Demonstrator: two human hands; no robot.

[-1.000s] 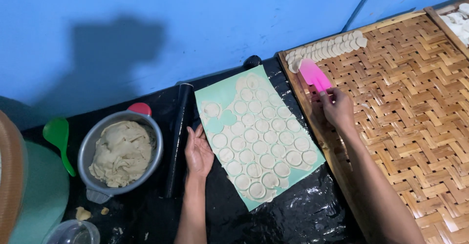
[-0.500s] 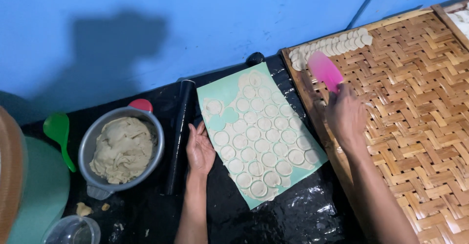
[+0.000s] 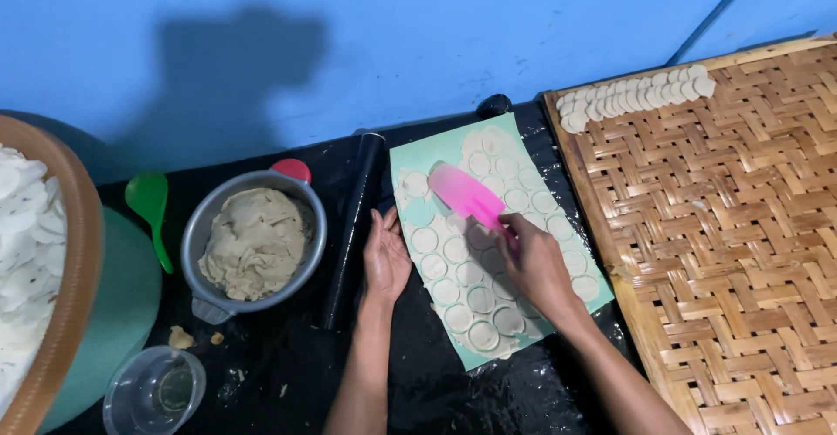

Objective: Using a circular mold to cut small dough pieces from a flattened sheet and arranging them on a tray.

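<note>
A pale green mat (image 3: 558,317) lies on the black-covered surface, spread with thin dough cut into several round discs (image 3: 478,299). My left hand (image 3: 384,259) rests flat on the mat's left edge, next to a black rolling pin (image 3: 353,226). My right hand (image 3: 534,265) grips the handle of a pink spatula (image 3: 465,194). Its blade lies over the upper left part of the cut dough.
A metal bowl of dough (image 3: 254,241) stands left of the rolling pin, with a green spoon (image 3: 150,207) beyond it. A clear cup (image 3: 155,391) stands at the front left. A woven bamboo tray (image 3: 750,243) on the right carries a row of discs (image 3: 636,97) along its far edge. A basket of discs (image 3: 35,261) is far left.
My right hand has carried the pink spatula from the bamboo tray's edge leftward onto the cut dough. My left hand has stayed on the mat's edge.
</note>
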